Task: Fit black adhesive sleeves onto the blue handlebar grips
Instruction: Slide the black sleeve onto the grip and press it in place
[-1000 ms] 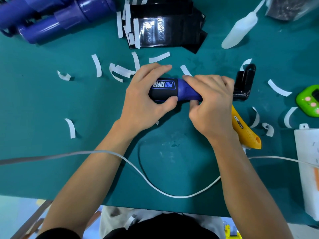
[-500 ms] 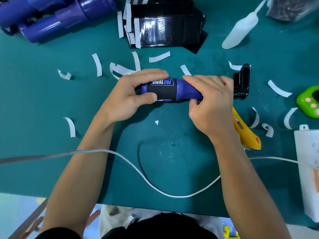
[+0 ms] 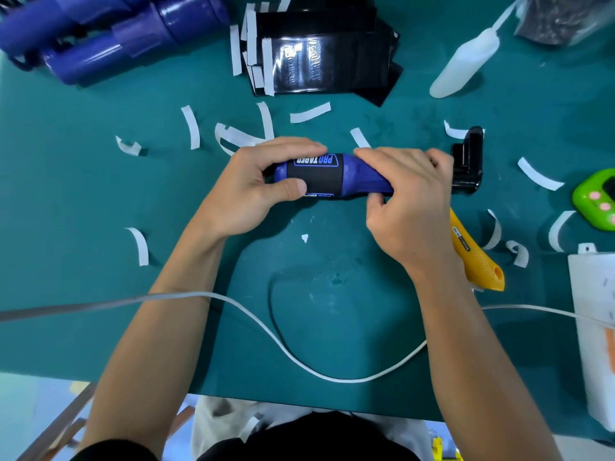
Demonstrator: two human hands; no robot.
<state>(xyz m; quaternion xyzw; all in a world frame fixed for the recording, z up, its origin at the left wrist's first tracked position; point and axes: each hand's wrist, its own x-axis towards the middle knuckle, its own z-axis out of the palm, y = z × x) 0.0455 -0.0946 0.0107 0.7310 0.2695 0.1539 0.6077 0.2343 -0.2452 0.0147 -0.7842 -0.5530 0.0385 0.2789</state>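
Note:
A blue handlebar grip [image 3: 362, 177] lies crosswise above the green mat, held at both ends. A black adhesive sleeve [image 3: 321, 176] with "PRO TAPER" lettering is wrapped round its left half. My left hand [image 3: 256, 188] grips the left end, thumb pressing on the sleeve's near edge. My right hand [image 3: 409, 207] grips the right end, hiding that part of the grip. A stack of flat black sleeves [image 3: 319, 61] with white backing strips lies at the back centre. More blue grips [image 3: 109, 38] lie piled at the back left.
Several white peeled backing strips [image 3: 191, 126] are scattered over the green mat [image 3: 83, 211]. A yellow utility knife [image 3: 476, 257] lies under my right wrist, a black clip [image 3: 467, 164] beyond it. White squeeze bottle [image 3: 466, 61], green gadget [image 3: 595, 201], white box [image 3: 595, 327] and white cable [image 3: 299, 361] surround.
My left hand slid leftward along the grip to its end, uncovering the sleeve. The grip turned slightly, so the lettering now faces up and away.

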